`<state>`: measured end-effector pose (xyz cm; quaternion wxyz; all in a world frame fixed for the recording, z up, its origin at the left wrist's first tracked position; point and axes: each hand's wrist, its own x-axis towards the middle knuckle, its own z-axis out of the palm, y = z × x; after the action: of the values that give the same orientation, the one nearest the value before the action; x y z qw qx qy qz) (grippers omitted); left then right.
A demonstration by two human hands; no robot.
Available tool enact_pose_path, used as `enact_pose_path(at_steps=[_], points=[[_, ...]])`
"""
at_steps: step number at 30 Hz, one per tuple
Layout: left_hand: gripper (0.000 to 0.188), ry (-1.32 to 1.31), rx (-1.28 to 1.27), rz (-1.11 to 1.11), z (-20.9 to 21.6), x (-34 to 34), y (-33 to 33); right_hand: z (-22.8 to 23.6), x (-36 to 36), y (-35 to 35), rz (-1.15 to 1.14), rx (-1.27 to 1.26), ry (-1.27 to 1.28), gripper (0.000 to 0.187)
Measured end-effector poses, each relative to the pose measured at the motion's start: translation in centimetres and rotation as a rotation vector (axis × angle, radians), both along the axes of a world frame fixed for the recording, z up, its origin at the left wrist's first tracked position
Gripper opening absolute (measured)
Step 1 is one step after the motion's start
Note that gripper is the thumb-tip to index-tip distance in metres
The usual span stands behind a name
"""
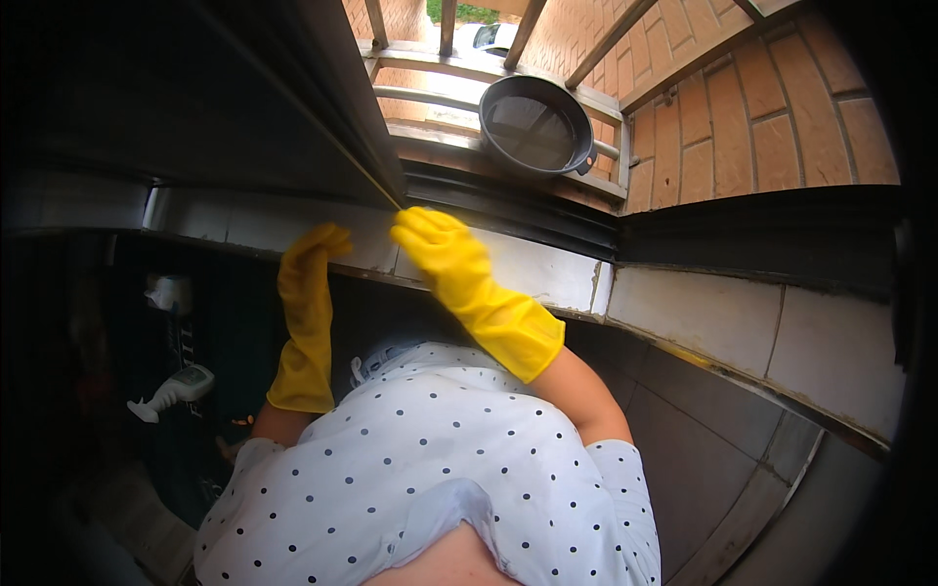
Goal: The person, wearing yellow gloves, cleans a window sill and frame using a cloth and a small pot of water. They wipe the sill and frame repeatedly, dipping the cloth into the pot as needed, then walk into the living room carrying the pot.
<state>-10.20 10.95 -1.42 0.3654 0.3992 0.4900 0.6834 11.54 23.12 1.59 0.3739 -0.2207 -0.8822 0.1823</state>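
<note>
Both my hands wear long yellow rubber gloves. My right hand [438,244] is up at the lower edge of the dark window panel [283,117], beside its frame, with the fingers bent and pressed together. Whatever lies under those fingers is hidden, and the glove is slightly blurred. To its left, my left hand [313,252] is raised over the tiled sill [264,223], fingers stretched toward the right and a little smeared. Nothing shows in it. A thin yellowish strip [366,174] along the panel ends at my right hand.
Beyond the window track [508,195], a round dark basin [537,125] rests on the metal bars [445,66]. A brick wall [747,107] stands at the right. Spray bottles [176,391] are at the lower left, and a tiled ledge [703,308] runs along the right.
</note>
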Motion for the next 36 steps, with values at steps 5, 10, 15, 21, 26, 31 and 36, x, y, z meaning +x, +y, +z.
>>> enact_pose_path(at_steps=[5, 10, 15, 21, 26, 31, 36], points=[[0.028, 0.089, 0.019, 0.064, 2.0, 0.2, -0.3, -4.1, 1.1, 0.5, 0.006, 0.020, -0.123, 0.026], [0.031, 0.121, -0.020, 0.077, 0.9, -1.2, -2.1, -2.1, 9.3, 4.1, -0.428, -0.213, 0.065, 0.042], [0.036, 0.073, 0.012, 0.010, 1.6, 0.8, 0.0, -1.6, 5.1, -0.7, -0.130, -0.020, -0.058, 0.035], [0.041, 0.741, -0.102, -0.003, 3.3, 1.4, 1.0, -0.9, 12.1, 3.1, -0.403, -0.248, 0.046, 0.046], [0.031, 0.500, -0.118, -0.087, 2.8, 1.9, 0.5, -2.2, 14.8, -0.3, -0.363, -0.231, -0.171, 0.037], [0.033, 0.783, -0.378, -0.157, 6.1, 6.6, 2.0, 0.9, 13.8, 1.3, -0.505, -0.700, 0.167, 0.027], [0.053, 1.237, -0.365, -0.255, 6.0, 9.5, 7.7, 0.7, 15.4, 0.4, -0.481, -0.906, 0.179, 0.031]])
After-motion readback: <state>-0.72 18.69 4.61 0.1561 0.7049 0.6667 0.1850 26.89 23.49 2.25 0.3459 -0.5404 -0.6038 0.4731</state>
